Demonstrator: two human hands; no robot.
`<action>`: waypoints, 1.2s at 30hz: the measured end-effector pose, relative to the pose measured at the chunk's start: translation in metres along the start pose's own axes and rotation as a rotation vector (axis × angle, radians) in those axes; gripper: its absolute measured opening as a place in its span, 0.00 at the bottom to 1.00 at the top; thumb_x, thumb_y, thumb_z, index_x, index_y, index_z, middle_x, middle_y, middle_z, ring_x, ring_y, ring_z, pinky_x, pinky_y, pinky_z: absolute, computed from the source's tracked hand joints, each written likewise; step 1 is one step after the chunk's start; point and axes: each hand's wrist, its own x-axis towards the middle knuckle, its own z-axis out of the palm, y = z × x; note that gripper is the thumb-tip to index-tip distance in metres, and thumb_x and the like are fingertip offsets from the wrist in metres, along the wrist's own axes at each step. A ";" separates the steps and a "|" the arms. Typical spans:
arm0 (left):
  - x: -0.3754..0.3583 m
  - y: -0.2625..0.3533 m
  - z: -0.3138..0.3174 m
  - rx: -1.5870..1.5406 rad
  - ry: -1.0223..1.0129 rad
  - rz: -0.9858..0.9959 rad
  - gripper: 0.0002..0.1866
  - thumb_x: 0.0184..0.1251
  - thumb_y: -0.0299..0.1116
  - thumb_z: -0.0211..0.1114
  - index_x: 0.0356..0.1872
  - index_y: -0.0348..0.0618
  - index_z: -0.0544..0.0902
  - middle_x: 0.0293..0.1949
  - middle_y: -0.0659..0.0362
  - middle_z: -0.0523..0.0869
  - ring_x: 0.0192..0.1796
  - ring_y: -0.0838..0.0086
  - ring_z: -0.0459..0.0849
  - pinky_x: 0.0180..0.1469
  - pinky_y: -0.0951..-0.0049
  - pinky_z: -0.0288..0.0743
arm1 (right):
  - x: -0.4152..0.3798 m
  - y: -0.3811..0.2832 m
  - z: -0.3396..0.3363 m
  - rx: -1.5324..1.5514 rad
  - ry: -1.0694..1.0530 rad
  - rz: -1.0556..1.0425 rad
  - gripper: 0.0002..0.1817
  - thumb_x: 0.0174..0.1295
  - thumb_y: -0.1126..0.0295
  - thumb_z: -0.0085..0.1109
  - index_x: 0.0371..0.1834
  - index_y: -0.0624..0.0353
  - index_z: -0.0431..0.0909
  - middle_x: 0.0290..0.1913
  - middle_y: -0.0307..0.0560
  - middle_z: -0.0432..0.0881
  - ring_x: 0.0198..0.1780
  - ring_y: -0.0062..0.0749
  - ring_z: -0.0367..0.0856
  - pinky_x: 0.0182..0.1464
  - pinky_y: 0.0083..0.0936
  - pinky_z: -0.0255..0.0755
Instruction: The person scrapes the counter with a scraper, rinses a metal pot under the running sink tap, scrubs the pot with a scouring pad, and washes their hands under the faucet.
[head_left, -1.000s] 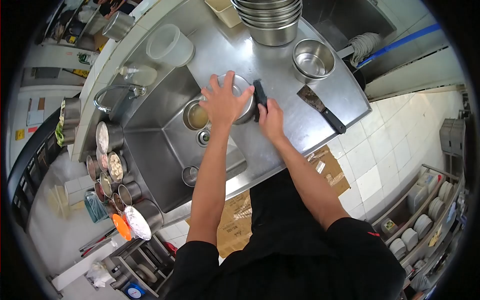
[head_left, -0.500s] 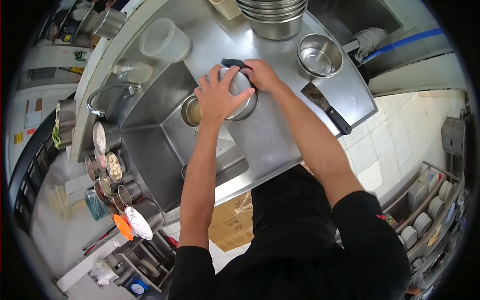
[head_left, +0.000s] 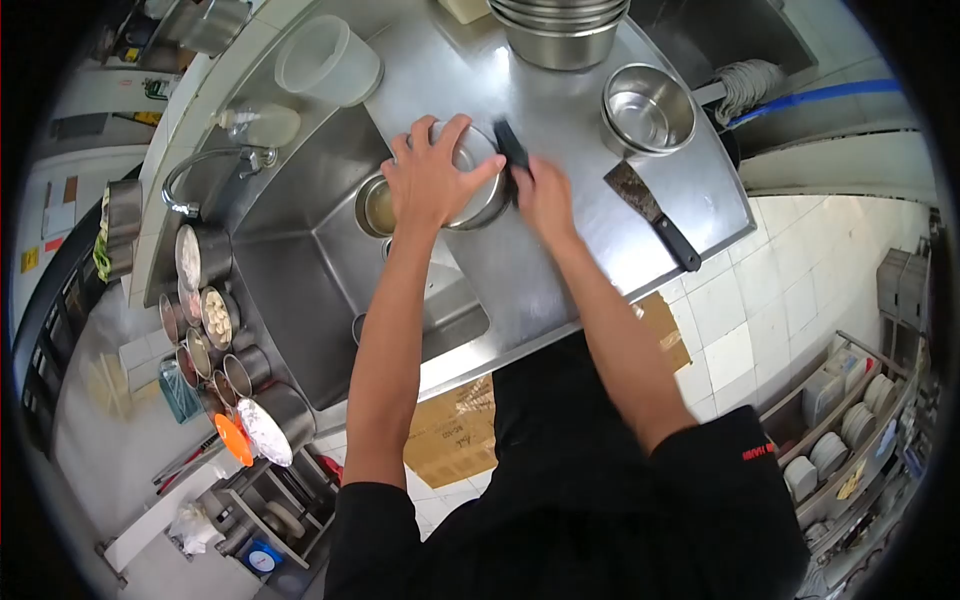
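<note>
My left hand is spread over the bottom of an upturned metal pot, gripping it at the edge of the steel counter beside the sink. In my right hand is a black scouring pad, pressed along the pot's right side. My right fingers are slightly smeared by motion. Left of the pot, a smaller metal pot with cloudy liquid stands in the sink, partly behind my left hand. A scraper with a stained blade and black handle lies on the counter to the right.
Two nested metal pots and a taller pot stack stand on the counter. A translucent tub, a bottle and a faucet line the sink. Several filled containers stand at left.
My right hand has moved toward me along the pot's right side, and the pad has turned with it. My left hand stays on the pot. The view has shifted slightly.
</note>
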 end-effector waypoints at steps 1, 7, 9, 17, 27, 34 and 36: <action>0.002 -0.002 0.001 0.027 -0.009 0.019 0.36 0.52 0.66 0.70 0.63 0.67 0.79 0.67 0.55 0.72 0.65 0.50 0.70 0.62 0.43 0.67 | -0.004 0.000 -0.005 -0.002 0.002 -0.008 0.05 0.64 0.72 0.60 0.35 0.64 0.79 0.37 0.62 0.82 0.41 0.64 0.80 0.45 0.53 0.72; 0.004 -0.008 0.000 0.025 -0.022 0.153 0.35 0.50 0.63 0.73 0.62 0.69 0.79 0.65 0.59 0.73 0.64 0.53 0.71 0.60 0.44 0.68 | 0.091 0.002 0.005 -0.078 -0.344 -0.092 0.09 0.66 0.66 0.60 0.42 0.59 0.82 0.41 0.60 0.85 0.45 0.63 0.81 0.48 0.49 0.74; 0.008 -0.007 0.000 0.029 -0.023 0.175 0.35 0.50 0.62 0.73 0.62 0.69 0.79 0.65 0.59 0.73 0.64 0.54 0.71 0.60 0.44 0.68 | 0.119 0.003 0.007 -0.082 -0.437 -0.149 0.10 0.66 0.64 0.60 0.43 0.58 0.82 0.42 0.59 0.85 0.46 0.63 0.81 0.49 0.49 0.74; 0.006 -0.005 -0.003 -0.006 0.026 0.154 0.34 0.53 0.64 0.70 0.62 0.68 0.79 0.65 0.59 0.74 0.64 0.54 0.72 0.60 0.46 0.68 | 0.094 0.004 0.000 -0.088 -0.439 -0.134 0.11 0.66 0.64 0.60 0.43 0.61 0.79 0.42 0.63 0.84 0.46 0.63 0.81 0.50 0.51 0.73; -0.001 0.006 0.007 0.016 0.018 0.107 0.35 0.55 0.63 0.70 0.63 0.64 0.77 0.65 0.58 0.73 0.65 0.54 0.70 0.61 0.45 0.67 | 0.000 -0.016 -0.002 -0.045 -0.004 0.275 0.11 0.63 0.71 0.63 0.39 0.68 0.75 0.40 0.67 0.82 0.42 0.69 0.81 0.45 0.55 0.74; 0.015 -0.006 -0.003 -0.003 -0.062 0.224 0.36 0.53 0.62 0.71 0.63 0.60 0.77 0.64 0.59 0.73 0.62 0.54 0.70 0.61 0.46 0.65 | -0.019 0.010 0.006 0.029 0.030 0.048 0.06 0.62 0.72 0.60 0.38 0.65 0.78 0.38 0.64 0.82 0.43 0.66 0.81 0.46 0.54 0.73; 0.012 -0.007 -0.003 0.028 -0.060 0.271 0.36 0.53 0.59 0.72 0.63 0.59 0.76 0.63 0.61 0.74 0.65 0.57 0.70 0.60 0.48 0.67 | -0.001 0.008 0.003 -0.001 -0.062 0.071 0.06 0.64 0.72 0.58 0.40 0.63 0.80 0.38 0.63 0.83 0.45 0.64 0.81 0.48 0.52 0.73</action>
